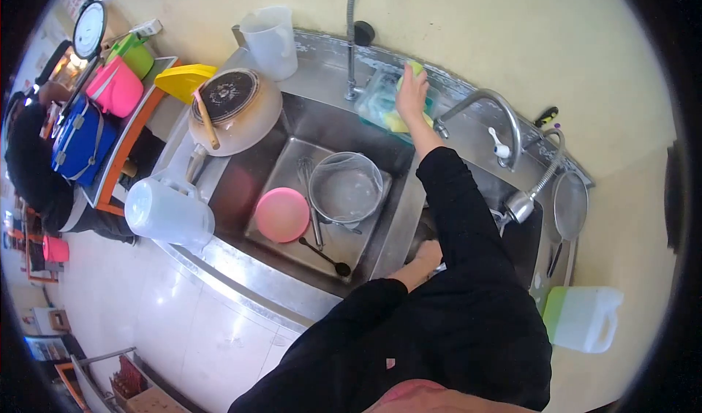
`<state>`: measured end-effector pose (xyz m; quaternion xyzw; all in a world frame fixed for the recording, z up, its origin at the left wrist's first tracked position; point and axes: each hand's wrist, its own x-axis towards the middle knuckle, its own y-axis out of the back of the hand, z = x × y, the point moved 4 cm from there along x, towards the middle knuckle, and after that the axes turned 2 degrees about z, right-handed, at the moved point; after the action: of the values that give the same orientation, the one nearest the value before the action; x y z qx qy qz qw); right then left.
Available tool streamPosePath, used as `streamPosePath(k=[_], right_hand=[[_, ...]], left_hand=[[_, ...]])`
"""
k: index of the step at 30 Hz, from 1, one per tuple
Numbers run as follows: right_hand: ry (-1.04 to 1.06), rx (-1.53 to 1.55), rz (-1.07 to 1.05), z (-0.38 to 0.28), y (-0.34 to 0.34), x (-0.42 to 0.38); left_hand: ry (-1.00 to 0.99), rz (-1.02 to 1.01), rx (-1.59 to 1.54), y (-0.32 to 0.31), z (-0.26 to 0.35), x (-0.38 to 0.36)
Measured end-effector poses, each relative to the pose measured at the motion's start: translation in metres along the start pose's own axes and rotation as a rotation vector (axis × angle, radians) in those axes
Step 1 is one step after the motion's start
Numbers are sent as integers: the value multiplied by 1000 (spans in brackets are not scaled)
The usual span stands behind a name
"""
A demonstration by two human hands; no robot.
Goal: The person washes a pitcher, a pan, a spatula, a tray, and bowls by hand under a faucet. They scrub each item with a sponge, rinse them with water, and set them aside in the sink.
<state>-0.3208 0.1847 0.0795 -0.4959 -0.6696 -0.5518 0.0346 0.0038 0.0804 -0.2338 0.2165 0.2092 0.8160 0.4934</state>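
My right hand (413,95) reaches over a clear plastic tub (376,95) at the back edge of the sinks, its fingers closed on a yellow-green sponge (416,68). More yellow material lies in the tub beneath my wrist. My left hand (428,258) is low in the right sink basin (530,248), beside something shiny and metallic; its fingers are mostly hidden. In the left basin (238,182) are a round metal pot or sieve (345,188), a pink bowl (282,215), a whisk (314,219) and a black spoon (341,268).
An upturned pan (256,120) and two translucent jugs (270,43) (170,212) stand around the left basin. Curved faucets (512,131) rise behind the right basin, near a strainer (570,204) and a plastic canister (583,318). A person in black (29,164) is at far left.
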Motion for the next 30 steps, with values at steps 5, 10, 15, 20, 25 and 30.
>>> streamPosePath(k=[5,10,15,20,25,30], right_hand=[[-150,132,79,-15,64,-17],[-49,94,-162,-27,166,-131],[-104,-101,-336,7,265,-254],[-387,-60,-368,110,319,-346],[-266,15,-224,171,304,-357],[-923,599,-376,260,286,-353]], left_hand=[[110,271,-211,26,-17,-1],[120,206,113,146,84,3],[572,423,-145,167,114,-19],[687,462,-482,110,108,-52],[526,216,-620,92,158,-68],[504,62,-883,81,190,-55]])
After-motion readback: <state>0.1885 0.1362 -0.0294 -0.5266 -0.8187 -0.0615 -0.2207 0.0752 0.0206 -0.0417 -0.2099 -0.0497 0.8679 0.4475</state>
